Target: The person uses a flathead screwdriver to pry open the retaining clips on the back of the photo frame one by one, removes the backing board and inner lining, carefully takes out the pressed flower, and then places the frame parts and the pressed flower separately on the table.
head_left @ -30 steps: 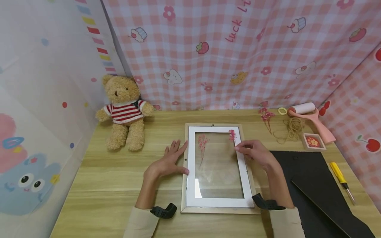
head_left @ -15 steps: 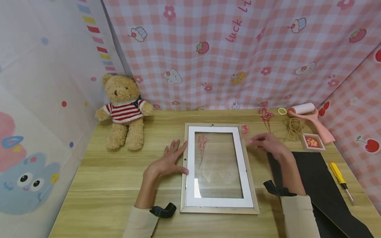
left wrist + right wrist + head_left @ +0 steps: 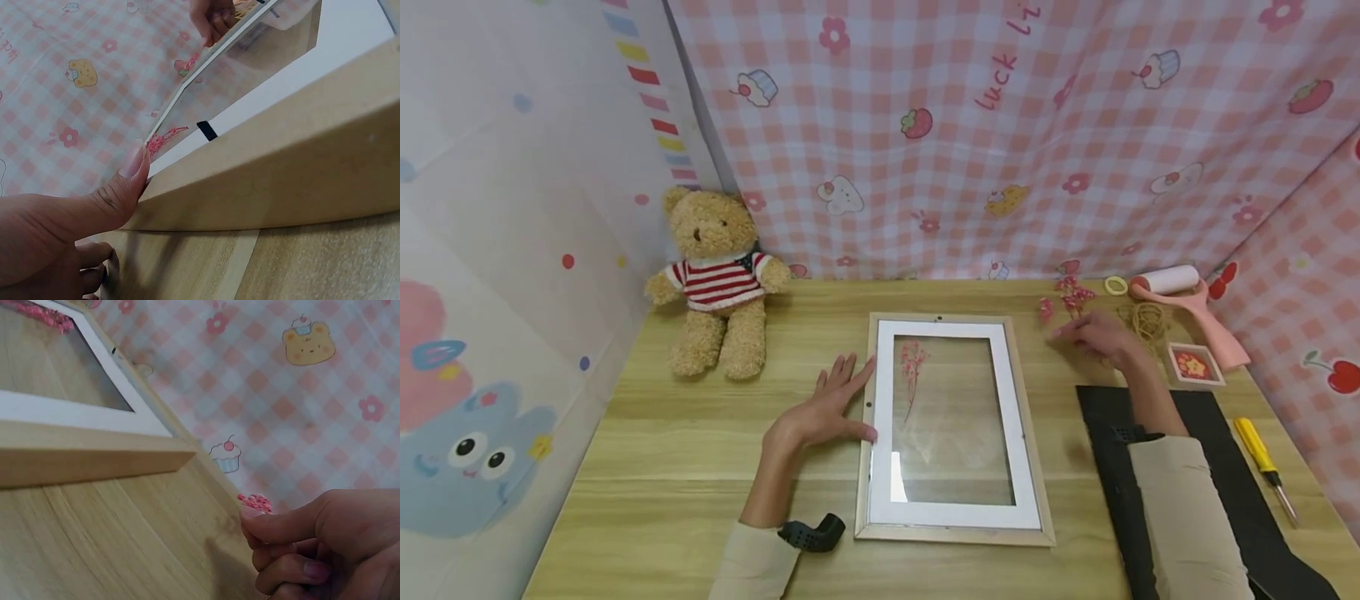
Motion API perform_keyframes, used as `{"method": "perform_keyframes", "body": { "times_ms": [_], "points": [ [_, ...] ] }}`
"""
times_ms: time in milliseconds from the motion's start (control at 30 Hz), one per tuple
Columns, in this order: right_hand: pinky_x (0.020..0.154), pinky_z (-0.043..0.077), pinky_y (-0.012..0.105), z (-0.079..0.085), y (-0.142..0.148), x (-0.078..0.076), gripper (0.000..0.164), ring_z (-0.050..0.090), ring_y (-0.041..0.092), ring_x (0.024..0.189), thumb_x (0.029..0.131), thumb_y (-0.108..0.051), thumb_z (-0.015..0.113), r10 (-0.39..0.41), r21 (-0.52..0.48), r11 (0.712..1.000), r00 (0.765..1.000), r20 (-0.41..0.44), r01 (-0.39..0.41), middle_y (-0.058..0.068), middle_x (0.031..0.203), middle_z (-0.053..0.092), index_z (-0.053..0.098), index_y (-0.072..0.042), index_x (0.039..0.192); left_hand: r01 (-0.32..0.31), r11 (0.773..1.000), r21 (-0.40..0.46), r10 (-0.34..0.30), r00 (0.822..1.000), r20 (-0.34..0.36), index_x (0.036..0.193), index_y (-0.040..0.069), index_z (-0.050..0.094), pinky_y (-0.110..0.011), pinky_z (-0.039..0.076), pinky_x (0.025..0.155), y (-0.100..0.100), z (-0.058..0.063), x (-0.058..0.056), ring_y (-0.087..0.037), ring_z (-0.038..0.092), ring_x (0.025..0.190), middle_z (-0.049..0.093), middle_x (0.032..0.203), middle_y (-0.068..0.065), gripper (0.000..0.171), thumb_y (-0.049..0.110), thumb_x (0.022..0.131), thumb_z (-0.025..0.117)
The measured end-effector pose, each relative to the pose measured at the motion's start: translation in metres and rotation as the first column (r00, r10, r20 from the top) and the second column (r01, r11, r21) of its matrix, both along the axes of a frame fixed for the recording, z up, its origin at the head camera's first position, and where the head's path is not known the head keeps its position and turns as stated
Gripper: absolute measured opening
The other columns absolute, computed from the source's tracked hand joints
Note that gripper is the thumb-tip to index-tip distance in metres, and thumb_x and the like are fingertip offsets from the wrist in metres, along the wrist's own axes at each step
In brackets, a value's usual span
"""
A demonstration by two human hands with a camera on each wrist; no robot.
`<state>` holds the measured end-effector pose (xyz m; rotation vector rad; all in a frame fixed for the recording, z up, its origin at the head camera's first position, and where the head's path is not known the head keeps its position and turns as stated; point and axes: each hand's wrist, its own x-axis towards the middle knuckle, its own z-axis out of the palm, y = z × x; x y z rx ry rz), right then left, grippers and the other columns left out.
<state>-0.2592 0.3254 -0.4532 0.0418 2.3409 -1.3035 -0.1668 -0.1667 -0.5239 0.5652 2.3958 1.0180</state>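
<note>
My left hand [image 3: 820, 417] lies with fingers spread against the left side of a light wooden picture frame [image 3: 955, 535]. In the left wrist view its thumb [image 3: 125, 181] touches the frame's edge. Within the white mat [image 3: 952, 514], a pink dried flower sprig [image 3: 913, 362] lies on the clear pane at upper left. Off the frame's upper right, my right hand [image 3: 1101, 335] pinches another small pink dried flower sprig [image 3: 255, 502] between thumb and forefinger; most of its stem is hidden. More pink sprigs [image 3: 1075, 293] lie just behind that hand.
Twine [image 3: 1147, 323], a yellow ring [image 3: 1116, 286], a pink-handled lint roller [image 3: 1165, 279] and a small box [image 3: 1193, 365] stand at back right. A black board [image 3: 1206, 417] lies under the right forearm, beside a yellow screwdriver [image 3: 1257, 446]. A teddy bear [image 3: 718, 283] sits at back left.
My right hand has moved from over the frame's right side, rightward and back toward the other sprigs, carrying the pinched flower sprig. The left hand has stayed put.
</note>
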Motion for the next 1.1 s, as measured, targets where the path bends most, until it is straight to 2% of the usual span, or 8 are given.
{"method": "perform_keyframes", "body": {
  "times_ms": [100,167,233,400,600,767,967,1100],
  "points": [
    [0.050,0.032,0.025,0.001,0.004,-0.010,0.031,0.030,0.004,0.049,0.111,-0.009,0.061,0.010,0.014,1.000,1.000,0.002,-0.010,-0.010,0.055,0.038,0.082,0.004,0.093,0.000,1.000,0.002,0.000,1.000,-0.001,0.178,0.031,0.005,-0.054,-0.014,0.137,0.000,0.001,0.001,-0.029,-0.022,0.169,-0.015,0.183,-0.012,0.122,0.051,0.090,0.087],
    [0.050,0.031,0.024,0.002,0.005,-0.018,0.041,0.030,0.003,0.048,0.111,-0.007,0.061,0.032,0.025,0.999,0.999,-0.005,-0.032,-0.010,0.054,0.036,0.072,-0.009,0.071,0.001,1.000,0.001,-0.001,1.000,-0.003,0.178,0.032,0.004,-0.054,-0.014,0.137,0.000,0.001,0.001,-0.029,-0.022,0.169,-0.015,0.183,-0.012,0.122,0.051,0.090,0.087],
    [0.049,0.032,0.022,0.004,0.005,-0.024,0.048,0.032,0.002,0.047,0.109,-0.006,0.063,0.046,0.038,0.998,0.999,-0.006,-0.046,-0.010,0.054,0.037,0.060,-0.016,0.063,0.000,1.000,-0.002,0.000,1.000,-0.003,0.177,0.033,0.004,-0.053,-0.014,0.137,0.000,0.001,0.001,-0.028,-0.022,0.169,-0.015,0.183,-0.011,0.122,0.052,0.090,0.087],
    [0.050,0.035,0.021,0.007,0.007,-0.036,0.045,0.035,0.000,0.047,0.108,-0.010,0.068,0.044,0.100,0.994,0.999,0.021,-0.045,-0.014,0.053,0.038,0.063,-0.016,0.063,0.000,1.000,-0.004,0.000,1.000,-0.005,0.177,0.033,0.003,-0.053,-0.014,0.137,0.000,-0.001,0.001,-0.028,-0.022,0.169,-0.016,0.183,-0.012,0.122,0.052,0.090,0.087],
    [0.051,0.036,0.022,0.008,0.011,-0.044,0.056,0.033,0.001,0.045,0.108,-0.013,0.067,0.030,0.128,0.991,0.999,0.040,-0.035,-0.015,0.049,0.034,0.040,-0.022,0.059,-0.001,1.000,-0.010,0.001,1.000,-0.012,0.178,0.032,0.004,-0.053,-0.013,0.137,-0.001,-0.001,0.001,-0.028,-0.022,0.169,-0.015,0.183,-0.012,0.122,0.050,0.090,0.087],
    [0.050,0.035,0.021,0.005,0.016,-0.047,0.056,0.033,0.001,0.046,0.106,-0.014,0.070,0.052,0.122,0.991,0.998,0.031,-0.056,-0.014,0.051,0.035,0.043,-0.024,0.058,-0.004,1.000,-0.009,0.004,1.000,0.000,0.177,0.033,0.004,-0.053,-0.014,0.137,0.000,0.000,0.002,-0.027,-0.022,0.169,-0.015,0.183,-0.011,0.121,0.049,0.091,0.087],
    [0.047,0.034,0.026,-0.003,0.027,-0.050,0.054,0.033,0.004,0.045,0.101,-0.021,0.075,0.038,0.141,0.990,0.998,-0.051,-0.030,-0.011,0.050,0.036,0.046,-0.024,0.055,0.000,1.000,-0.007,0.000,1.000,-0.007,0.177,0.033,0.003,-0.053,-0.014,0.137,0.001,0.000,0.001,-0.028,-0.022,0.169,-0.016,0.183,-0.011,0.121,0.051,0.092,0.086],
    [0.055,0.036,0.029,0.007,0.015,-0.037,0.045,0.036,0.009,0.055,0.105,-0.022,0.068,0.022,0.238,0.971,0.989,-0.144,0.013,-0.009,0.056,0.038,0.053,-0.014,0.064,0.000,1.000,-0.016,0.000,1.000,-0.011,0.177,0.034,0.003,-0.053,-0.013,0.137,-0.001,-0.001,0.001,-0.027,-0.023,0.169,-0.016,0.183,-0.011,0.121,0.052,0.091,0.086]
  ]
}}
